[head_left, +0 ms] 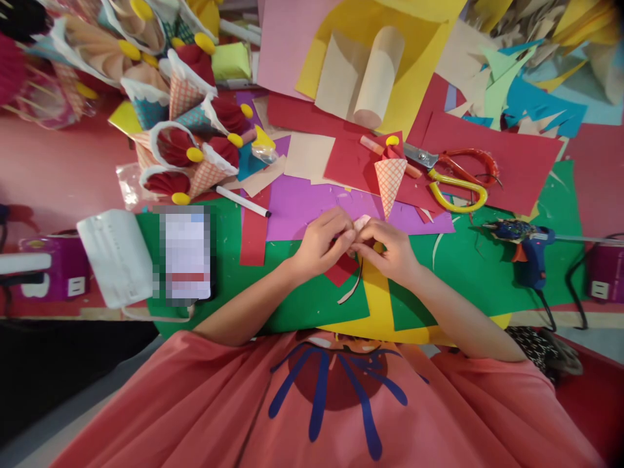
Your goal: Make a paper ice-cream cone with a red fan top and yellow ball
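My left hand (327, 240) and my right hand (387, 246) meet over the green sheet, thumbs and fingers pinched together. Between them shows a small pale pink piece (361, 223), mostly hidden by the fingers; its kind is unclear. A thin strip (351, 289), dark and pale, hangs or lies just below the fingers. Under the hands is a red scrap (341, 272). Just beyond my right hand lies a small finished paper cone (390, 183), orange-checked, with a red top and a yellow dot.
Scissors (455, 179) with red and yellow handles lie at right, near a blue glue gun (531, 250). Larger decorated cones (182, 153) crowd the upper left. A phone (188, 257), a white box (116, 258) and a marker (242, 200) lie left. A cream roll (380, 77) stands at the back.
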`<state>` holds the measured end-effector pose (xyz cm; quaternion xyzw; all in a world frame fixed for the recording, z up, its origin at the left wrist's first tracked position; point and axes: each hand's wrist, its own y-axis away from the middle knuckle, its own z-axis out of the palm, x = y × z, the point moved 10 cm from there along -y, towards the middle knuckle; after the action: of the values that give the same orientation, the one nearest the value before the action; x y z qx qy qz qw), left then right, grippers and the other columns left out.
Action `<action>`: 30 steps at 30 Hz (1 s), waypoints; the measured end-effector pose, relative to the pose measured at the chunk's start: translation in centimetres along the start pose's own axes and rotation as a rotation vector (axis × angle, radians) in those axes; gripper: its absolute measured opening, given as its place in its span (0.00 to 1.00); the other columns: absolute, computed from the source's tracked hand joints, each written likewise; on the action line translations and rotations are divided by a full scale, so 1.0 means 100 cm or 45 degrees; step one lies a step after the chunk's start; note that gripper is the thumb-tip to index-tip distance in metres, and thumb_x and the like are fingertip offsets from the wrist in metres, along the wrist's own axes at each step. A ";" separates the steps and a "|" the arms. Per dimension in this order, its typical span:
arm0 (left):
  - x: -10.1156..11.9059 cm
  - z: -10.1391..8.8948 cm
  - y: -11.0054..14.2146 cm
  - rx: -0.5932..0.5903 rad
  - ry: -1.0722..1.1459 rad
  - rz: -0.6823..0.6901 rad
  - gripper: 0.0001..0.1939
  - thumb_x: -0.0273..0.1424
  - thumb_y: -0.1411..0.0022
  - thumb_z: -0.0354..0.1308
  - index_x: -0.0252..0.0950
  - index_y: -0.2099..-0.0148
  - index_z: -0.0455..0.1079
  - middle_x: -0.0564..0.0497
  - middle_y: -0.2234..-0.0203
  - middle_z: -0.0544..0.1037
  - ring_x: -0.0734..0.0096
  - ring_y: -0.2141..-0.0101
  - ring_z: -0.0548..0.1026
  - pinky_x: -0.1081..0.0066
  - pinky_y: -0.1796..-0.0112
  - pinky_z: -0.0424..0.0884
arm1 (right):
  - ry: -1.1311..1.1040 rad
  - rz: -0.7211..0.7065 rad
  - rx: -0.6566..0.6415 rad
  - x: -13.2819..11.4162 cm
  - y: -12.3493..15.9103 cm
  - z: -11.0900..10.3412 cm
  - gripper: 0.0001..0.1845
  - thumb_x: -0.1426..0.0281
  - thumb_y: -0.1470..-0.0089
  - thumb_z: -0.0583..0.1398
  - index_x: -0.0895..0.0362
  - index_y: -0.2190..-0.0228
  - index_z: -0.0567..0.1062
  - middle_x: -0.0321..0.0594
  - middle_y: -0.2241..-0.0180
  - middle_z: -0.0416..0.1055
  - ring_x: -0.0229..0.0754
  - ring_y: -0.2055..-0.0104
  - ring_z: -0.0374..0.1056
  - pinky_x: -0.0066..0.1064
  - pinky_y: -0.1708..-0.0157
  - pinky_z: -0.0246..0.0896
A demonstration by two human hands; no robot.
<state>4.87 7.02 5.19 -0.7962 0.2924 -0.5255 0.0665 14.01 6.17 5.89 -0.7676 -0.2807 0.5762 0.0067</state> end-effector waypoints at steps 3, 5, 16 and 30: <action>0.002 0.000 -0.001 -0.013 0.030 0.006 0.17 0.39 0.28 0.47 0.38 0.70 0.57 0.54 0.76 0.68 0.74 0.72 0.66 0.71 0.70 0.65 | -0.055 0.064 -0.007 0.005 -0.001 0.000 0.12 0.67 0.38 0.60 0.54 0.73 0.67 0.34 0.73 0.70 0.36 0.70 0.66 0.29 0.69 0.60; 0.001 0.001 -0.001 -0.018 0.056 -0.001 0.16 0.36 0.27 0.45 0.38 0.71 0.57 0.54 0.76 0.67 0.74 0.72 0.66 0.72 0.70 0.65 | -0.079 0.089 -0.025 0.007 -0.002 0.000 0.13 0.64 0.39 0.61 0.54 0.74 0.68 0.34 0.73 0.71 0.35 0.71 0.66 0.29 0.69 0.60; 0.002 -0.001 -0.001 0.004 0.043 0.026 0.16 0.33 0.27 0.46 0.38 0.70 0.57 0.56 0.78 0.65 0.77 0.75 0.65 0.75 0.73 0.64 | -0.638 0.492 -0.108 0.027 0.003 0.013 0.15 0.61 0.39 0.61 0.56 0.74 0.70 0.34 0.75 0.72 0.34 0.72 0.69 0.30 0.67 0.63; 0.011 -0.004 -0.001 0.010 -0.038 0.011 0.16 0.33 0.32 0.54 0.37 0.73 0.59 0.59 0.82 0.66 0.83 0.81 0.63 0.80 0.78 0.60 | -0.297 0.276 0.024 0.021 0.002 0.004 0.16 0.64 0.39 0.60 0.55 0.77 0.67 0.32 0.78 0.67 0.34 0.75 0.64 0.29 0.73 0.58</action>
<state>4.86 6.58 6.27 -0.8024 0.2930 -0.5144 0.0761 14.14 6.83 3.85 -0.7211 -0.1896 0.6614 -0.0811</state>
